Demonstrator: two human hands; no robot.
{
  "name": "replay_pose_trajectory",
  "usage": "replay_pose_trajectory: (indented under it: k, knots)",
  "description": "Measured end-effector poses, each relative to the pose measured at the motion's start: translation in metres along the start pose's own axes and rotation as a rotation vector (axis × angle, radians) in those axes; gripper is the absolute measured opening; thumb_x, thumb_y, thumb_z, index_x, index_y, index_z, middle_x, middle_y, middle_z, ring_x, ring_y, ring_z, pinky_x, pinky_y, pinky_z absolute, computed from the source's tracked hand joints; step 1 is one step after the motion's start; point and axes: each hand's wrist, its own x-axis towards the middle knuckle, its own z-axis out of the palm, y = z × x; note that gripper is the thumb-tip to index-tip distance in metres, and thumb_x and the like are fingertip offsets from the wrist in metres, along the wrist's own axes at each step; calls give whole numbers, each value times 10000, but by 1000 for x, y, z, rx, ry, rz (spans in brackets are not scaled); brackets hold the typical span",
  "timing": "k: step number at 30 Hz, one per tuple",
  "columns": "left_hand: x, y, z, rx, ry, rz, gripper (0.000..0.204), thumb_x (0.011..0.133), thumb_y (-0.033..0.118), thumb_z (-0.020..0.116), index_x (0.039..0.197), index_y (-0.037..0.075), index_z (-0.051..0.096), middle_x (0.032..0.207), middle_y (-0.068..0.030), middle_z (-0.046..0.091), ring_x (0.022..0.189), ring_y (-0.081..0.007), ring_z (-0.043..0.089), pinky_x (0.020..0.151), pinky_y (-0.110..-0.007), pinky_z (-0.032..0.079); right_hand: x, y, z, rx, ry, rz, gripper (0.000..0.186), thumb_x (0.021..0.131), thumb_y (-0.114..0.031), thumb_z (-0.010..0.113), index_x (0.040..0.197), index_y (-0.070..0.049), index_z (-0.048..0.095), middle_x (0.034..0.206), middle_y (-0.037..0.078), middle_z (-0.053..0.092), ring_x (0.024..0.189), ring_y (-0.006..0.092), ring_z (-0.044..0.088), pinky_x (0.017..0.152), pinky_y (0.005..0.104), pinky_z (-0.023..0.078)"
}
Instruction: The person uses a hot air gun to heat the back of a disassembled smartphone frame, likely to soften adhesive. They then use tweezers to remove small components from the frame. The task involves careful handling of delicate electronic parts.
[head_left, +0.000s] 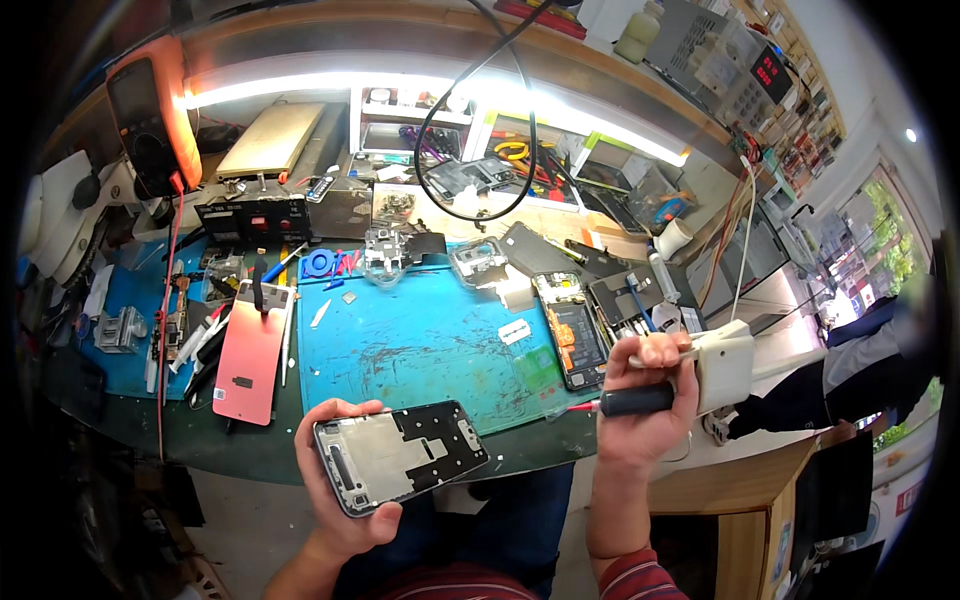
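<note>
My left hand (338, 525) grips a phone frame (385, 462) by its left end, thumb below and fingers above. The inner side of the frame faces up, silver on the left and black on the right. It is held over the front edge of the bench. Off to the right, my raised right hand (645, 432) is closed around the black handle of a screwdriver (636, 400). Its thin reddish shaft points left, apart from the frame. Just beyond that hand, an opened phone (572, 330) with its inner parts showing lies on the blue mat (400, 345).
A pink phone back panel (252, 355) lies left. Clear plastic fixtures (385, 258) stand at the mat's far edge. A white power adapter (724, 365) is beside my right hand. A black cable loop (478, 215) hangs overhead. Another person's leg (785, 395) shows at right.
</note>
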Motion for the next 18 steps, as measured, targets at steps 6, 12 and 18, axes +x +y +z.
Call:
replay_pose_trajectory:
  k: [6, 12, 18]
  knots:
    - [14, 0, -17, 57, -113, 34, 1020, 718, 444, 823, 1420, -3, 233, 1243, -155, 407, 1190, -288, 513, 978, -430, 461, 13, 17, 1, -19, 37, -17, 102, 980, -181, 550, 1004, -84, 530, 817, 7, 512, 759, 134, 496, 742, 298, 462]
    - [21, -1, -23, 35, -95, -3, 1010, 702, 445, 830, 1394, -9, 251, 1221, -178, 444, 1155, -281, 513, 955, -434, 456, 32, 30, -3, -77, -84, -25, 117, 973, -188, 564, 1003, -85, 518, 809, 1, 494, 752, 124, 483, 727, 299, 440]
    - [16, -5, -21, 75, -132, 56, 994, 675, 424, 863, 1361, 1, 281, 1223, -191, 445, 1143, -291, 511, 963, -431, 454, 31, 26, -11, -52, -74, -35, 115, 979, -181, 563, 1010, -84, 510, 821, 4, 491, 767, 128, 480, 737, 292, 439]
